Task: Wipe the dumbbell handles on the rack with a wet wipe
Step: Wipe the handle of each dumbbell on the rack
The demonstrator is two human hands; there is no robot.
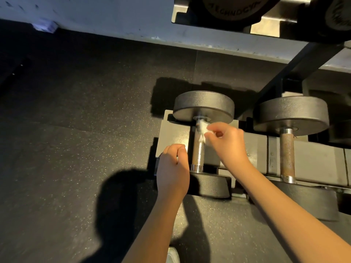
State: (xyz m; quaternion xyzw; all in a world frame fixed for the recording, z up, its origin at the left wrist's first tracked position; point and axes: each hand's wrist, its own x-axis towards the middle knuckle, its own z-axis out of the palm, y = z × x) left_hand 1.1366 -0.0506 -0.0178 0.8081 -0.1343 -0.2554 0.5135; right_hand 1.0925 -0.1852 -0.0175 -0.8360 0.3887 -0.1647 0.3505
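On the rack point(171, 133), dumbbell handle point(198, 154) pointing away — right hand point(227, 141) pinching wet wipe point(203, 128) against it, left hand point(172, 168) curled, empty.

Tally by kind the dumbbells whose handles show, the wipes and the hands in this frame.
Dumbbells with handle showing: 2 (left dumbbell, right dumbbell)
Wet wipes: 1 (wet wipe)
Hands: 2 (left hand, right hand)
Total: 5
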